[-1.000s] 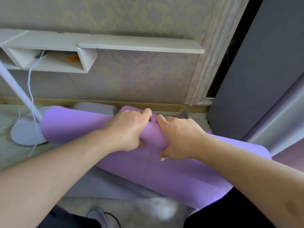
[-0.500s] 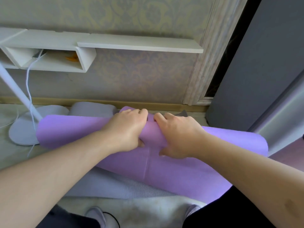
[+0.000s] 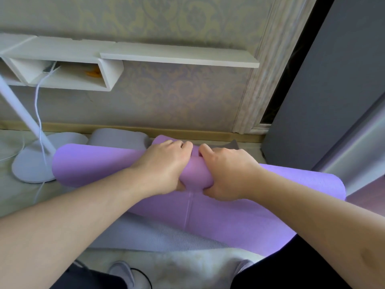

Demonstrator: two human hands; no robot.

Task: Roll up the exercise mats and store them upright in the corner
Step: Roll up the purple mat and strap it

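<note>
Two hands work side by side at the middle of the purple mat, and we read the floor from the left across to the right. Far out beyond the left hand a white lamp base sits on the floor, its slanted pole rising away and a thin cord hanging down from the white wall shelf above. Closer to that hand, just past its knuckles, we see a grey rolled mat lying against the skirting board. Our left hand curls over the top of the purple roll, fingers wrapped forward and thumb tucked under the near side, gripping it. Almost touching it, our right hand clamps the roll the same way. Below both wrists the unrolled part of the purple mat lies flat over a grey ribbed mat. Off the right hand, the roll's end reaches toward a dark grey panel.
</note>
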